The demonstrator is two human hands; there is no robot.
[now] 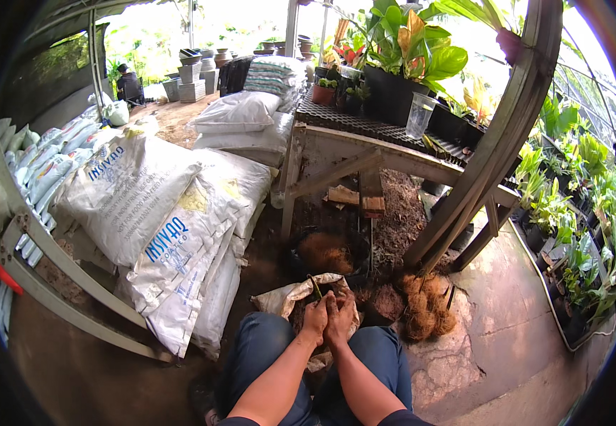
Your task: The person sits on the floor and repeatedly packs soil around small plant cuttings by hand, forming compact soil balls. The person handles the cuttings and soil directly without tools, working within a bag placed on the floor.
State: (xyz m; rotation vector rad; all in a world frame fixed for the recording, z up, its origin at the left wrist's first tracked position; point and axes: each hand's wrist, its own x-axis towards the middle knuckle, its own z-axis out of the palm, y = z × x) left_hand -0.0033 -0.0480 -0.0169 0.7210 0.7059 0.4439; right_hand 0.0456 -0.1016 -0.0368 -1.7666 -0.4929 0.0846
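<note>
My left hand (315, 318) and my right hand (340, 314) are pressed together over an open woven sack (281, 300) between my knees. A thin green stem (316, 287) stands up beside my left fingers. Whatever lies between the palms is hidden, and the fingers look soiled. Dark soil shows inside the sack. Just beyond it sits a black basin (364, 253) with brown coconut fibre (325, 251) in it. Right of my hands are a dark pot (387, 304) filled with brown growing medium and several fibre-wrapped balls (428, 314) on the floor.
Stacked white sacks (180, 223) rise at the left, behind a metal frame (74, 287). Ahead is a raised bench (382, 144) with potted plants and a clear plastic cup (420, 116). A slanting post (491, 144) and plant beds are at the right. A person (128, 85) sits far off.
</note>
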